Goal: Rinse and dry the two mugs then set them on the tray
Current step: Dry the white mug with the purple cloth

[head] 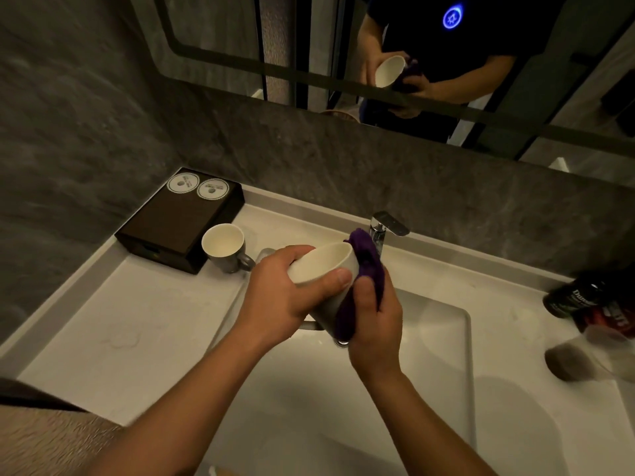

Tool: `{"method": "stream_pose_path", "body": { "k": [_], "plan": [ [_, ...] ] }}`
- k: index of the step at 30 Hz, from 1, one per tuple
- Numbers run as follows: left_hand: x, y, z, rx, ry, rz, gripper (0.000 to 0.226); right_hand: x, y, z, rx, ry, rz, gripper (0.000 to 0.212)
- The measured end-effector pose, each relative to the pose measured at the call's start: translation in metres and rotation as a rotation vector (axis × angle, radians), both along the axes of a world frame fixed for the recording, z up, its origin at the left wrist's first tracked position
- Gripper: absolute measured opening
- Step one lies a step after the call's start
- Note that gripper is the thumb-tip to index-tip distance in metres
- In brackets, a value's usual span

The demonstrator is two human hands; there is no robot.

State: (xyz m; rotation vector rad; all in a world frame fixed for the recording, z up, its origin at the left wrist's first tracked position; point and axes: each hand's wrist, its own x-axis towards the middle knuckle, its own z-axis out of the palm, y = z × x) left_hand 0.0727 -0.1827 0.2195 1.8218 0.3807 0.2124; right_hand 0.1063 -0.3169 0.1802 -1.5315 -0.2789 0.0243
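Sink (446,338): hard basin below; I judge that a dropped mug would chip here.
Dark tray (178,221): back left, no mug on it.
Held mug (319,266): tilted over the sink, gripped by my left hand (285,293); wet glaze may slip.
Second mug (223,249): on the counter beside the tray.
Purple cloth (369,266): my right hand (374,321) clutches it against the held mug.

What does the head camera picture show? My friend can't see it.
Over a white sink, the left hand grips a tilted mug while the right hand holds a purple cloth against its side. A second mug stands on the counter beside a dark tray.
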Motion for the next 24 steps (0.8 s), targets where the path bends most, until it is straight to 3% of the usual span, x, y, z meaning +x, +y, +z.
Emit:
{"method": "stream_pose_path", "body": {
  "k": [3,7,10,14,20,24],
  "plan": [
    [-0.003,-0.006,-0.009,0.000,-0.078,0.099,0.074,0.006,0.002,-0.002,0.248,0.532,0.052,0.045],
    [-0.006,-0.029,-0.021,-0.005,-0.113,0.299,0.085,0.018,0.008,-0.008,0.522,0.825,0.071,0.040],
    [-0.003,-0.042,-0.036,-0.176,-0.110,0.415,0.082,0.024,0.020,-0.026,0.626,0.872,0.025,0.048],
    [0.008,-0.029,-0.050,-0.253,-0.053,0.351,0.076,0.034,0.033,-0.049,0.609,0.855,-0.033,0.049],
    [0.047,0.003,-0.086,-0.392,0.003,0.442,0.084,0.053,0.062,-0.082,0.315,0.772,-0.112,0.044],
    [0.090,0.033,-0.108,-0.351,0.052,0.457,0.081,0.067,0.073,-0.104,0.154,0.751,-0.074,0.041]
  ]
}}
